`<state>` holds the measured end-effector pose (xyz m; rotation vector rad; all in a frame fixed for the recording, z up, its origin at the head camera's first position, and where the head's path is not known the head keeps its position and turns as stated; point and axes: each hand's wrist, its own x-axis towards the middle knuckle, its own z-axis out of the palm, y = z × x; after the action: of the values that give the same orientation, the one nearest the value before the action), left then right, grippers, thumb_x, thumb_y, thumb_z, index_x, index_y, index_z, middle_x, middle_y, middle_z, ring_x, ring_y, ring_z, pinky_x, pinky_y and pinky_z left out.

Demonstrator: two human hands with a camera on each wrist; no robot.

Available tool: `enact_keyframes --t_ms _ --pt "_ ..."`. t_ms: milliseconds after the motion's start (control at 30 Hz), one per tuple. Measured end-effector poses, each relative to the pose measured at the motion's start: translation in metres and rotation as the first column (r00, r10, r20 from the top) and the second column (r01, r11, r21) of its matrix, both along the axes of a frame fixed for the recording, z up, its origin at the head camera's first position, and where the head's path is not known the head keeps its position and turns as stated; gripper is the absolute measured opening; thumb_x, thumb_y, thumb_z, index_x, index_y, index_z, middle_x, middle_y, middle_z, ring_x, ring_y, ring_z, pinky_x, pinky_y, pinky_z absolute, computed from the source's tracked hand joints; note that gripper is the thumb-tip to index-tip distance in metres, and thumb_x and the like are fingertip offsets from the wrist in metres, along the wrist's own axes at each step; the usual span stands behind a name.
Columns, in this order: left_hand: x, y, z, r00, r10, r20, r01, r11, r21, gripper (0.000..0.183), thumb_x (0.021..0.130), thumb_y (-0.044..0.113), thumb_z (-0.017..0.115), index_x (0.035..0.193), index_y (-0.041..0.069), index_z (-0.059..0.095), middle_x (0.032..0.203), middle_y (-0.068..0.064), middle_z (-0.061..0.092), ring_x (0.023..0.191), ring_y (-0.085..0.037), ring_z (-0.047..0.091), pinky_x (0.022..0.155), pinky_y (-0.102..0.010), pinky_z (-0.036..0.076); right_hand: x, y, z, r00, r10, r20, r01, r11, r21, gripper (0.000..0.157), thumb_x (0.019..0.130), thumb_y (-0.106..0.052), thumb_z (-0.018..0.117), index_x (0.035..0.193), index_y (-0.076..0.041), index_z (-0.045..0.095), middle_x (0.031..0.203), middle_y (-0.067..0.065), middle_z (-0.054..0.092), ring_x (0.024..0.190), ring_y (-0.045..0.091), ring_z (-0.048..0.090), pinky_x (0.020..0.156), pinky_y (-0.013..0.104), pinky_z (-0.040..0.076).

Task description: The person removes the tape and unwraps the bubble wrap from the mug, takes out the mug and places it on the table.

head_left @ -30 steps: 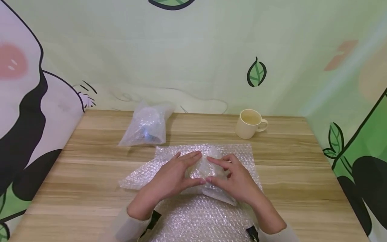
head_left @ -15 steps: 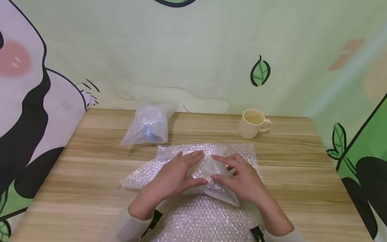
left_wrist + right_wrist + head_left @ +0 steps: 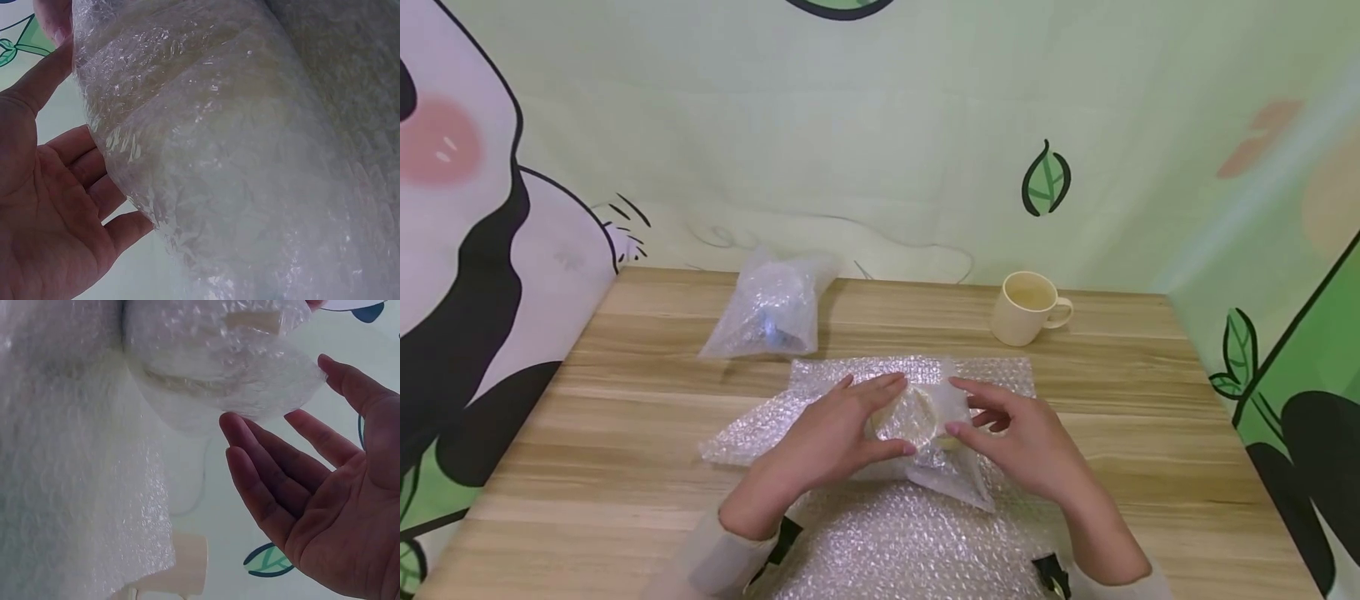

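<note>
A bundle (image 3: 917, 417) in bubble wrap lies mid-table, and a round pale rim shows through its top in the head view. What is inside is mostly veiled by the wrap. My left hand (image 3: 835, 429) rests against the bundle's left side, thumb and fingers extended and spread around it. On the other side, my right hand (image 3: 1026, 437) touches the loose right part of the wrap with its fingertips. The right wrist view shows that hand's palm (image 3: 350, 512) standing away from the plastic. Beneath the bundle spreads a sheet of bubble wrap (image 3: 895, 542).
A cream mug (image 3: 1018, 321) stands at the back right, handle to the right. Toward the back left sits another bubble-wrapped package (image 3: 771, 308) with something bluish inside. A pointed corner of wrap (image 3: 745, 437) reaches left over the wooden table (image 3: 625, 433). A printed cloth (image 3: 910, 150) hangs behind.
My right hand has moved to the right, away from the bundle's middle, and the wrap's right part has spread that way. The rim shows more plainly now. My left hand stays at the bundle.
</note>
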<state>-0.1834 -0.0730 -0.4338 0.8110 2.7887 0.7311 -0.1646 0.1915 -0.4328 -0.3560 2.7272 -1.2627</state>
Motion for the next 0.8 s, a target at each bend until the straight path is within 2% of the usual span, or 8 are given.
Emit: enact_keyframes --t_ms 233,433,600,800 --pt "0.0 0.0 0.0 1.0 0.001 -0.001 -0.001 1.0 -0.002 0.089 0.088 0.059 0.074 0.158 0.014 0.043 0.164 0.003 0.04 0.151 -0.021 0.042 0.131 -0.049 0.02 0.001 0.004 0.004 1.0 0.004 -0.025 -0.004 1.0 0.007 0.059 0.094 -0.035 0.077 0.149 -0.029 0.057 0.123 0.01 0.076 0.096 0.013 0.073 0.085 0.032 0.061" --pt "0.0 0.0 0.0 1.0 0.003 0.002 -0.003 1.0 -0.004 0.089 0.088 0.059 0.074 0.158 0.014 0.043 0.164 0.003 0.041 0.15 -0.02 0.043 0.131 -0.048 0.02 0.0 0.009 0.004 0.999 0.016 -0.042 -0.016 1.0 0.011 0.065 0.095 -0.032 0.076 0.154 -0.029 0.05 0.125 0.013 0.073 0.097 0.017 0.072 0.087 0.037 0.063" --pt "0.0 0.0 0.0 1.0 0.004 0.007 -0.004 1.0 0.002 0.088 0.088 0.058 0.075 0.158 0.014 0.043 0.164 0.003 0.042 0.15 -0.02 0.043 0.131 -0.047 0.02 -0.001 0.014 0.005 0.998 0.022 -0.056 -0.022 1.0 0.004 0.066 0.096 -0.025 0.075 0.156 -0.032 0.048 0.133 0.014 0.067 0.1 0.022 0.071 0.088 0.038 0.063" --pt "0.0 0.0 0.0 1.0 -0.003 0.007 0.003 1.0 0.014 0.088 0.088 0.057 0.075 0.157 0.013 0.043 0.164 0.001 0.042 0.15 -0.021 0.043 0.131 -0.048 0.019 -0.002 0.02 0.005 0.995 0.031 -0.098 -0.03 0.999 0.013 0.06 0.097 -0.014 0.071 0.152 -0.032 0.054 0.146 0.007 0.061 0.1 0.021 0.069 0.085 0.033 0.061"
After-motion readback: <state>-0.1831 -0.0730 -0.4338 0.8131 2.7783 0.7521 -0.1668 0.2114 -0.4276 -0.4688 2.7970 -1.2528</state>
